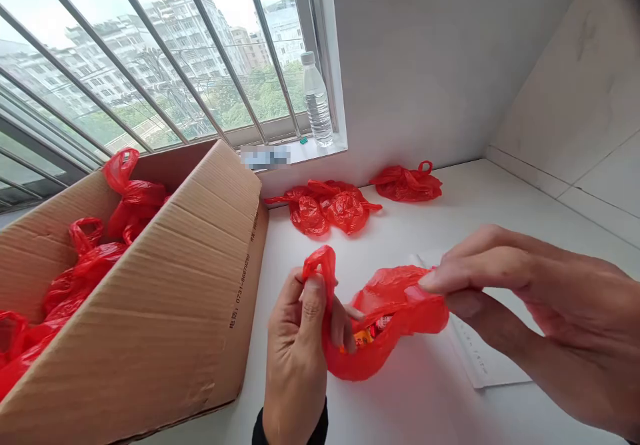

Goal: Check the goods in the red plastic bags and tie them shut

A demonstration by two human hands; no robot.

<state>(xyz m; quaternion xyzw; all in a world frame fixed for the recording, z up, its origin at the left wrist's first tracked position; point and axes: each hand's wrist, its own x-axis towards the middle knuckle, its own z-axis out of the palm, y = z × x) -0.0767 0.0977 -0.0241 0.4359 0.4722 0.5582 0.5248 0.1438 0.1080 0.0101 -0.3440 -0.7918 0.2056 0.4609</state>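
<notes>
A thin red plastic bag (365,358) hangs between my two hands above the white surface, its mouth partly open. Inside it lie small wrapped items, one yellow-orange (363,336) and one red and pale; their kind is too small to tell. My left hand (303,338) grips one handle loop of the bag between thumb and fingers, with some fingertips reaching inside the opening. On the other side, my right hand (505,292) pinches the bag's rim between thumb and forefinger.
A cardboard box (195,285) holding several tied red bags (95,258) stands at left. More red bags (345,208) lie by the wall, another (410,182) further right. A water bottle (318,102) stands on the sill by the barred window. Paper sheets (493,358) lie under my right hand.
</notes>
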